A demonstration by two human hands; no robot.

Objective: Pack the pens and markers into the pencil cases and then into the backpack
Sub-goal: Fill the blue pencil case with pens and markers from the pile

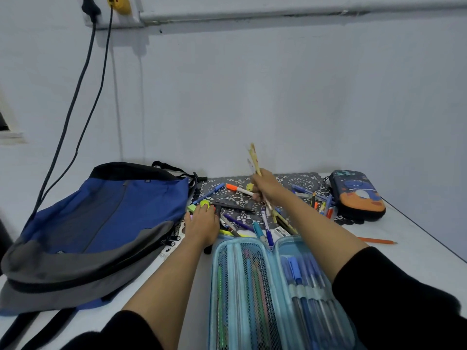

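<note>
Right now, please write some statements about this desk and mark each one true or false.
The blue case lies open. True.
The right hand holds nothing. False: it grips pencils.
The dark case is closed. True.
The backpack lies right of the blue case. False: it lies left of it.
An orange pencil lies apart from the pile. True.

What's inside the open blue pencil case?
The pencil case holds coloured pens behind a mesh pocket on one side, and blue pens under elastic bands on the other. The right sleeve hides its right edge.
</note>
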